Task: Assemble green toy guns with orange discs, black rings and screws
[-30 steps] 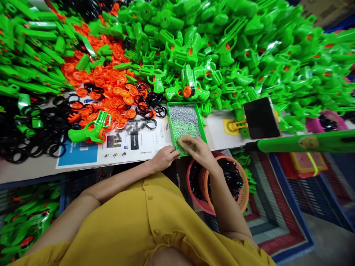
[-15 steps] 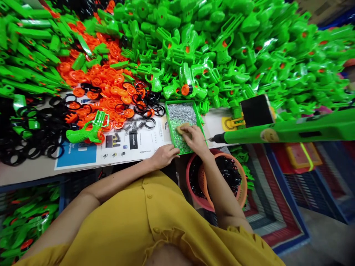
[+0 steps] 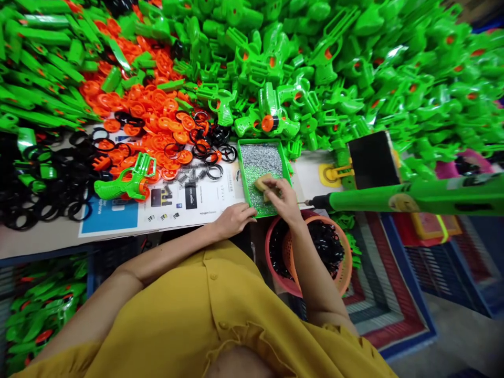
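A green tray of small silvery pieces stands at the table's front edge. Over its lower part, my right hand pinches a tan, sponge-like block. My left hand rests at the tray's lower left corner, its fingers drawn together near the rim; whether anything is in them is hidden. On a printed sheet to the left lie a green toy gun body and small springs. Right of my right hand, a green power screwdriver points its bit towards my wrist.
Green toy gun parts are heaped along the back, with orange discs and black rings at left. Below the table edge are baskets of black parts and a blue-rimmed crate. A black block stands beside the screwdriver.
The view has shifted slightly. My right hand and the tan block have moved a little to the right over the tray. My left hand stays by the tray's corner.
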Demonstrator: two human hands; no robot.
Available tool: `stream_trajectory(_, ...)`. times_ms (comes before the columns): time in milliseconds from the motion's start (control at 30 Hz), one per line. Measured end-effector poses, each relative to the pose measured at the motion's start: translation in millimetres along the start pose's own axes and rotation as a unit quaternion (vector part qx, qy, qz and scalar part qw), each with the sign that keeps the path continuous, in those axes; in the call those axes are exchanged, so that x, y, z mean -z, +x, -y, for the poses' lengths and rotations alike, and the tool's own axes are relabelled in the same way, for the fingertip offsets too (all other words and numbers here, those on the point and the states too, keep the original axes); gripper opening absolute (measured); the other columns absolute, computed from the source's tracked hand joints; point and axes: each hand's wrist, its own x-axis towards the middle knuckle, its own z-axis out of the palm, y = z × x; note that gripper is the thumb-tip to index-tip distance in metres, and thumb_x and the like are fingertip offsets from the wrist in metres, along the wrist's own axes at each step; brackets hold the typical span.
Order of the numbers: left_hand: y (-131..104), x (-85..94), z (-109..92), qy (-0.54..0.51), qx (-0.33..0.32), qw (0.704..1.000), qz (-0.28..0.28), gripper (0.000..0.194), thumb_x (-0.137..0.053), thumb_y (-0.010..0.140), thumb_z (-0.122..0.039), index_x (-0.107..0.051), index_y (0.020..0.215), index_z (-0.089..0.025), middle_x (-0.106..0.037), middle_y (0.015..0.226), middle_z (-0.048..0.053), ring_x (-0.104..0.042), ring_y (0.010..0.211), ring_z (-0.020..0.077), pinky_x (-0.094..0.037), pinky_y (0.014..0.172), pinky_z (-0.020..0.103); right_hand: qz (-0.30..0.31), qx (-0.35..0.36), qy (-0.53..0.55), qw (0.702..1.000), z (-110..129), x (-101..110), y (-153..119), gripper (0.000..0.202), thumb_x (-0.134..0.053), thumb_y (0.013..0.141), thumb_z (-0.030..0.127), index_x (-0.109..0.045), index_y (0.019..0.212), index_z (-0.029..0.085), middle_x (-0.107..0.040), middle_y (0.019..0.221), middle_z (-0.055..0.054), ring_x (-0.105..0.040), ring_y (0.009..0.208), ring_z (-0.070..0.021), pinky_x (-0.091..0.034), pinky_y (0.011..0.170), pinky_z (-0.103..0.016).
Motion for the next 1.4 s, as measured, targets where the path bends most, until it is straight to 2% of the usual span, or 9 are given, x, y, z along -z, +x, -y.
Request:
stream_trajectory(100,0.1,1.1,-0.3,-0.003,0.004,1.0,0.007,0.015,-0.049,0.1,-0.024,-0.061,0.097,-0.016,-0.061,0.084,0.006,-0.059,0.079,0.0173,-0.048,0.071,0.027,-0.011,-0.014,0.028,0.999,3.0,4.8,-6.1,0.024,-0.059,0.085,0.025,-0.068,0.107,0.023,-0.063,0.1,-0.005,-0.06,0.096,-0.022,-0.049,0.09,-0.042)
stream_trajectory(333,-0.1,5.4,1.2,-0.016,0.011,0.999,0.038,0.013,-0.051,0.099,-0.024,-0.062,0.099,-0.017,-0.063,0.087,0.005,-0.061,0.083,0.0173,-0.048,0.074,0.027,0.149,0.056,-0.047,0.986,14.0,16.0,-9.0,0.025,-0.058,0.084,0.019,-0.073,0.103,0.024,-0.066,0.1,-0.008,-0.061,0.1,-0.0243,-0.049,0.091,-0.042)
stream_trajectory(600,-1.1,9.1,4.9,-0.024,-0.003,0.999,0.048,0.018,-0.048,0.101,-0.029,-0.061,0.1,-0.016,-0.063,0.088,0.006,-0.06,0.082,0.0173,-0.047,0.072,0.026,0.127,0.041,-0.067,0.989,3.6,36.8,14.3,0.024,-0.063,0.086,0.03,-0.073,0.107,0.024,-0.069,0.102,-0.007,-0.061,0.096,-0.0249,-0.048,0.091,-0.045)
stream_trajectory(767,-2.7,7.3,8.2,-0.041,-0.006,0.999,0.035,0.019,-0.049,0.101,-0.03,-0.062,0.101,-0.016,-0.063,0.087,0.006,-0.06,0.081,0.0172,-0.047,0.072,0.026,0.279,0.084,-0.05,0.955,4.7,35.0,12.5,0.023,-0.06,0.087,0.025,-0.075,0.105,0.025,-0.068,0.1,-0.007,-0.061,0.098,-0.0232,-0.049,0.09,-0.041)
stream_trajectory(833,-2.8,6.2,8.6,-0.044,-0.006,0.998,0.035,0.019,-0.049,0.1,-0.03,-0.062,0.101,-0.017,-0.063,0.087,0.006,-0.06,0.081,0.0174,-0.047,0.072,0.026,0.304,0.093,-0.058,0.947,0.9,40.5,12.7,0.021,-0.062,0.087,0.025,-0.075,0.103,0.026,-0.068,0.1,-0.006,-0.061,0.098,-0.0231,-0.048,0.09,-0.04)
stream_trajectory(1033,-2.9,7.2,7.3,-0.044,-0.004,0.998,0.039,0.019,-0.049,0.1,-0.03,-0.062,0.101,-0.016,-0.063,0.088,0.007,-0.06,0.082,0.0175,-0.047,0.072,0.026,0.252,0.073,-0.079,0.962,-9.6,62.6,13.0,0.014,-0.062,0.087,0.025,-0.074,0.094,0.024,-0.068,0.091,-0.006,-0.062,0.091,-0.0231,-0.05,0.086,-0.04)
stream_trajectory(1133,-3.4,8.4,6.7,-0.048,-0.003,0.998,0.043,0.02,-0.048,0.101,-0.03,-0.062,0.102,-0.016,-0.063,0.089,0.007,-0.06,0.083,0.018,-0.047,0.073,0.027,0.201,0.061,-0.054,0.976,-5.2,58.3,6.6,0.017,-0.061,0.088,0.027,-0.071,0.1,0.023,-0.069,0.094,-0.006,-0.063,0.088,-0.0222,-0.051,0.085,-0.041)
stream_trajectory(1300,-4.0,7.9,6.5,-0.043,-0.002,0.998,0.048,0.022,-0.046,0.101,-0.03,-0.062,0.103,-0.017,-0.063,0.089,0.007,-0.06,0.082,0.0181,-0.047,0.073,0.027,0.235,0.064,-0.039,0.969,-0.7,41.9,-5.0,0.018,-0.058,0.086,0.023,-0.069,0.101,0.023,-0.069,0.092,-0.005,-0.063,0.087,-0.0215,-0.052,0.085,-0.041)
stream_trajectory(1400,-4.2,6.5,7.4,-0.04,-0.007,0.999,0.034,0.021,-0.047,0.101,-0.031,-0.062,0.102,-0.016,-0.062,0.087,0.007,-0.059,0.081,0.0182,-0.046,0.071,0.027,0.194,0.043,-0.056,0.979,-4.0,46.7,-2.2,0.02,-0.056,0.084,0.02,-0.067,0.101,0.022,-0.067,0.091,-0.006,-0.062,0.085,-0.0215,-0.052,0.084,-0.041)
